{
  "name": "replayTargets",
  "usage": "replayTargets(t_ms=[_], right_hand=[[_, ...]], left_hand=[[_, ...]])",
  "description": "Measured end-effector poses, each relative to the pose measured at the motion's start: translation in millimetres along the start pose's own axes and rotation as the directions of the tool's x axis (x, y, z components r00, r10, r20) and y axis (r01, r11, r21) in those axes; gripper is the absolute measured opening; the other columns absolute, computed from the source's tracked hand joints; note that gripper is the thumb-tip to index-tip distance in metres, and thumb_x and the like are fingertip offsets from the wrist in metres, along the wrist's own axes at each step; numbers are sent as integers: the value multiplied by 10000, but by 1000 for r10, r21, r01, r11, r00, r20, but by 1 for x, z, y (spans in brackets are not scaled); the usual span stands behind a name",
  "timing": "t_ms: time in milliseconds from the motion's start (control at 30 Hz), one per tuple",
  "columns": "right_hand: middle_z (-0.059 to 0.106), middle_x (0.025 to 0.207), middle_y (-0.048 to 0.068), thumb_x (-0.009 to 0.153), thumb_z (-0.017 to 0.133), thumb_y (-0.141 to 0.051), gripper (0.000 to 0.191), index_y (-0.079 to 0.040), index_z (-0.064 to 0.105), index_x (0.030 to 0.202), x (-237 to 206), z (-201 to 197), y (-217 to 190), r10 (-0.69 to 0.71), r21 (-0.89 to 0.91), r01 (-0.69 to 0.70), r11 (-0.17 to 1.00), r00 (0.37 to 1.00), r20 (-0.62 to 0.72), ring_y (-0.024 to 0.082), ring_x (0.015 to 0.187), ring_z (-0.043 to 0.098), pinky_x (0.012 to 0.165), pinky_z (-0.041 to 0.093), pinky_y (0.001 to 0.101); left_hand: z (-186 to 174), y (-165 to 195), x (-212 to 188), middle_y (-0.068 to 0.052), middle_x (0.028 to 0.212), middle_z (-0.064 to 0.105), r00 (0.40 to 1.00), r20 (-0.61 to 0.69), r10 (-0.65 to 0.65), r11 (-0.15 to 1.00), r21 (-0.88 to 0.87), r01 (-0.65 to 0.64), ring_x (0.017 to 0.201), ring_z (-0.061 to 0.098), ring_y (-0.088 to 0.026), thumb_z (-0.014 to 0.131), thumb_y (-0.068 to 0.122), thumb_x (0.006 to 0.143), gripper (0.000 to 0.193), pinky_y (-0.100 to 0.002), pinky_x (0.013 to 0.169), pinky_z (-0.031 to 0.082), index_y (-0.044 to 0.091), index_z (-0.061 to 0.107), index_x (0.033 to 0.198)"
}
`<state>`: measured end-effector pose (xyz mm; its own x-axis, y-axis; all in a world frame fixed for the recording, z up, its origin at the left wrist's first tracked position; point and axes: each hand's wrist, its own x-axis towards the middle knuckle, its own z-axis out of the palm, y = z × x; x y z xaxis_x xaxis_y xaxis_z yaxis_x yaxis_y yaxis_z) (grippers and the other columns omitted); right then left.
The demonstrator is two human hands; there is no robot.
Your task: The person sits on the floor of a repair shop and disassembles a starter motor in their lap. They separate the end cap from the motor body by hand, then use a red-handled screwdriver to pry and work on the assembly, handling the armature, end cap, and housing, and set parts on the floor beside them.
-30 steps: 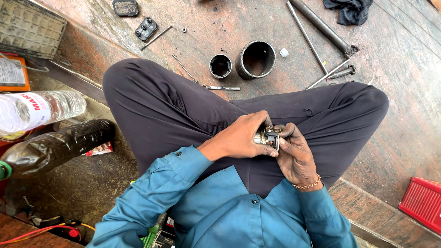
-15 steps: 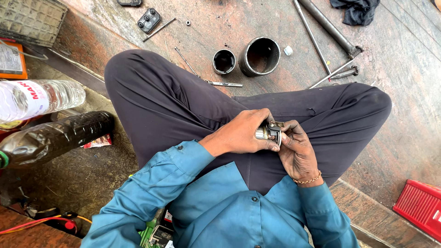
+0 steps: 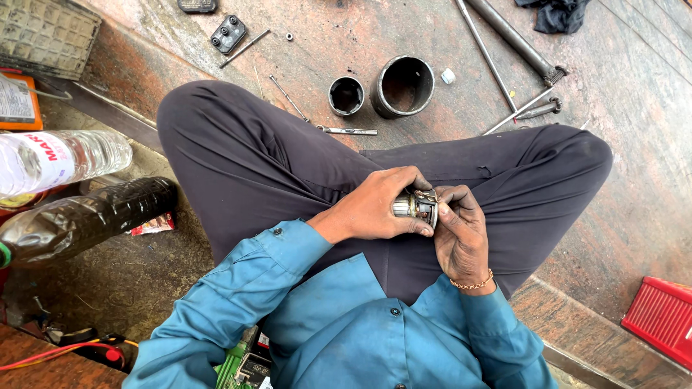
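I sit cross-legged in dark trousers and a blue shirt. My left hand (image 3: 375,209) grips a small round metal part (image 3: 414,206) over my lap. My right hand (image 3: 461,234), with a thin bracelet at the wrist, presses its fingertips against the end of the same part. On the floor beyond my knees stand a large metal ring (image 3: 404,86) and a smaller dark metal cup (image 3: 346,96).
Long metal rods (image 3: 515,45), a small tool (image 3: 346,130), a black block (image 3: 228,33) and a dark cloth (image 3: 555,14) lie on the floor ahead. A clear bottle (image 3: 65,158) and a dark bottle (image 3: 79,220) lie at left. A red crate (image 3: 663,317) sits at right.
Both hands stay on the metal part; the view has shifted slightly, and the fingers have adjusted a little around the part.
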<state>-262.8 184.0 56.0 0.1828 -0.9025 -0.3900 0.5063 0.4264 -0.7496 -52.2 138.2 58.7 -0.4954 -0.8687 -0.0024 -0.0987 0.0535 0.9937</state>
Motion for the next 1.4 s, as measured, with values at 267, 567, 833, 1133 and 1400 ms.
replayTargets(t_ms=[267,567,833,1133,1400], right_hand=[[568,1163,56,1046,628,-76,88,-61,573,1113,-1,6,4,-72,-63,70,996,997,-22,123,1082,584,941,545,291],[580,1041,20,1058,655,-118,105,-52,589,1008,4,2,16,-120,-96,111,989,988,-99,84,932,565,812,535,254],[577,968,3,1042,635,-208,177,-39,609,993,7,-4,31,-181,-261,134,956,970,-164,64,894,536,784,511,240],[621,1041,59,965,674,-153,250,-4,590,1148,20,-19,28,-36,-155,37,987,999,7,109,956,585,812,507,277],[636,1094,61,917,699,-112,379,-26,574,1264,55,-58,52,42,-238,-10,971,991,131,115,1021,616,904,517,291]], left_hand=[[-1,-1,0,-115,1054,701,999,9,-36,999,8,36,983,723,-285,920,428,714,652,-400,839,565,49,612,1146],[4,-4,-1,-109,1074,701,999,-23,-33,999,5,33,1009,728,-276,931,428,705,672,-387,849,572,46,606,1152],[3,-8,-1,-135,1220,693,988,-65,141,990,6,-141,1139,701,-320,904,383,750,699,-399,980,555,51,605,1286],[-7,-4,2,-107,1105,741,999,-51,18,996,-88,-23,1030,723,-232,889,364,779,570,-353,946,557,54,679,1210],[-2,-19,4,-57,997,733,974,-9,-225,902,-381,204,940,671,-89,936,334,720,572,-284,848,565,56,599,1089]])
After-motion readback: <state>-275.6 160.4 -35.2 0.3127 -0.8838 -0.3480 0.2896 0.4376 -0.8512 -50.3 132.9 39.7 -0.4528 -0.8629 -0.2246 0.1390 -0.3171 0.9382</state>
